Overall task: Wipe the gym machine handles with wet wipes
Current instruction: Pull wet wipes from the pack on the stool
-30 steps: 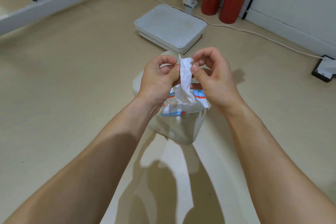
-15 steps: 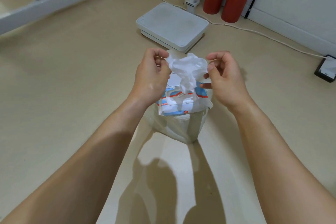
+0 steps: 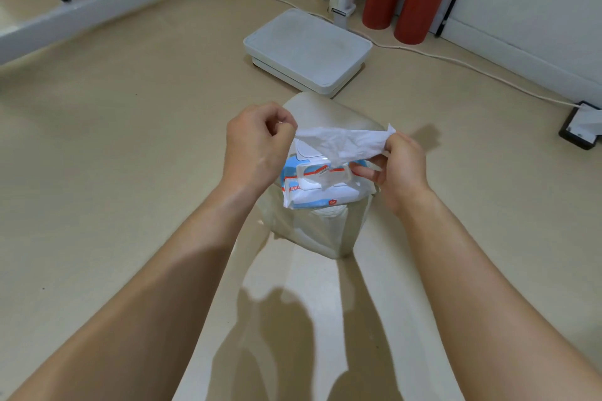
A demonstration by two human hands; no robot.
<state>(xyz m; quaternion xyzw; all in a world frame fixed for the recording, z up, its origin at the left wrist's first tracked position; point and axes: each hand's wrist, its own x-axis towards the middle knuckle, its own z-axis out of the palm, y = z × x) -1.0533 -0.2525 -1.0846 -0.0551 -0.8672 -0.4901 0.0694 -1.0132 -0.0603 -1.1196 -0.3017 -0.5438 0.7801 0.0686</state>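
The wet wipe [image 3: 342, 142] was bunched up; now it is pulled wide, just above the pack [image 3: 321, 187]. The left hand [image 3: 257, 146] and right hand [image 3: 402, 169] each pinch 1 end. It looks almost ready for wiping.

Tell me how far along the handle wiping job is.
Done: the wipes pack sits with its lid flipped open. In hand: the left hand and right hand pinch one wet wipe stretched between them, its lower end at the pack's opening. Left: all the wiping; only the machine's white frame shows, no handle in view.
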